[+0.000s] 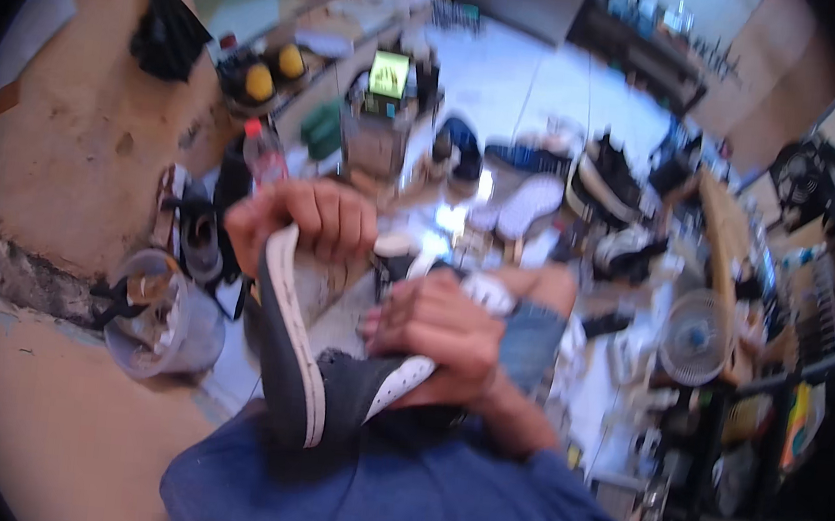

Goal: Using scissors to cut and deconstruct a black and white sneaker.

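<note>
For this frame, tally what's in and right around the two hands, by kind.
Hands: 2, left hand and right hand, both gripping the shoe
Dark sneaker with white sole edge: 1, held sole-up
Clear plastic tub on the floor at left: 1
Plastic bottle with red cap: 1
Small white fan at right: 1
Total: 6. Blurred floor shoes not counted.

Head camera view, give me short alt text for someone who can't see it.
Two bare hands hold a dark sneaker with a white sole edge: the left hand at one end, the right hand on its side. Behind, more shoes and a small fan clutter the floor.
</note>
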Action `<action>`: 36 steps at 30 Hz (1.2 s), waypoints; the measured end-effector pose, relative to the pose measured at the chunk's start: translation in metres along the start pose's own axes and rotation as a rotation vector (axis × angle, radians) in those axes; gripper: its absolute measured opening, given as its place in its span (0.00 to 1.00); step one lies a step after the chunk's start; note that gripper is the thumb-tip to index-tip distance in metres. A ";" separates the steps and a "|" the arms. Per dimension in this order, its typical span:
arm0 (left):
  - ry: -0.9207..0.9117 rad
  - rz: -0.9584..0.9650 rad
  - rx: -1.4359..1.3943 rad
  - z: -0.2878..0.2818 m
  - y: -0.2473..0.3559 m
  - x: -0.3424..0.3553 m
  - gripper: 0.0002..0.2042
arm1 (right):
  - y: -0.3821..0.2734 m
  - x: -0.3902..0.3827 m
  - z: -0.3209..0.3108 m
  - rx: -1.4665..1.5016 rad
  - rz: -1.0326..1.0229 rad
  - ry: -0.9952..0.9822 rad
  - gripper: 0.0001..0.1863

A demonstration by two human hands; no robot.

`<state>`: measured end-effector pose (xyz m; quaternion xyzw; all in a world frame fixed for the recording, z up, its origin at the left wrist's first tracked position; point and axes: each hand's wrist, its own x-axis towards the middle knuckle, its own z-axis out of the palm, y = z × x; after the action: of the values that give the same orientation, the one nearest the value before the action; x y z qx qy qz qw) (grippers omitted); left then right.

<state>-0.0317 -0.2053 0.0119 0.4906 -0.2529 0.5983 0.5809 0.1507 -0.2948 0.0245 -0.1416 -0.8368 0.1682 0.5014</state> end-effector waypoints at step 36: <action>0.503 -0.423 0.402 -0.074 -0.093 -0.142 0.18 | 0.111 -0.170 0.032 0.192 0.580 0.071 0.25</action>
<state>0.0118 -0.1861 -0.1670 0.4741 0.1266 0.6046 0.6275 0.2074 -0.2684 -0.1713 -0.3323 -0.7237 0.3778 0.4723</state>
